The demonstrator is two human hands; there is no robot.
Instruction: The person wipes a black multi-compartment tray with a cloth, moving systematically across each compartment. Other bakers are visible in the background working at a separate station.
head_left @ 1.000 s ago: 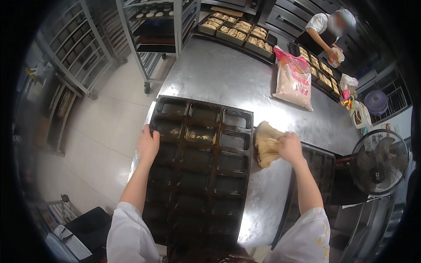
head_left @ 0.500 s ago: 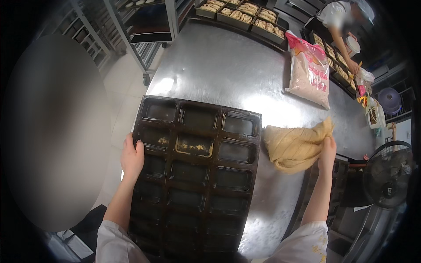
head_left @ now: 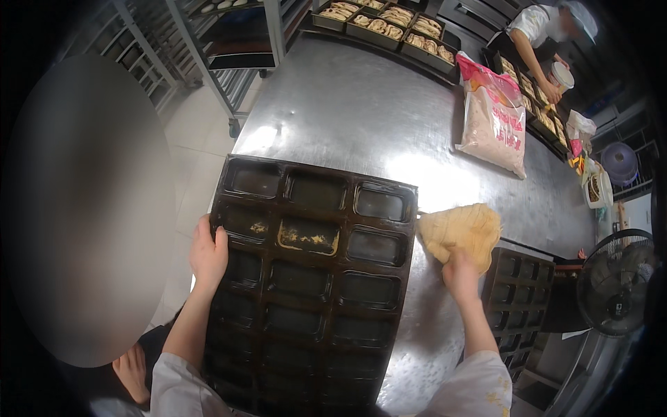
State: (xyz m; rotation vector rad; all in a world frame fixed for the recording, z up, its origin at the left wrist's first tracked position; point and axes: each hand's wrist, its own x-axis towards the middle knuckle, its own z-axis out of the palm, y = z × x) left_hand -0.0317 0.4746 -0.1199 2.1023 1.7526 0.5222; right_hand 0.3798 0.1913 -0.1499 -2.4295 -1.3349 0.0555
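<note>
Both hands are busy in the head view: my left hand (head_left: 207,251) is clamped on the left rim of the dark multi-cavity baking tray (head_left: 313,278), which lies on the steel counter (head_left: 347,111) with crumbs in two of its upper cavities, and my right hand (head_left: 461,272) is closed on a crumpled yellowish cloth (head_left: 460,232) resting on the counter just right of the tray. Farther back I see a pink-and-white bag (head_left: 493,121) lying on the counter, trays of shaped dough (head_left: 385,24) along the far edge, another person (head_left: 545,35) working at the far right corner, and a second dark tray (head_left: 517,292) beside a fan (head_left: 615,285).
</note>
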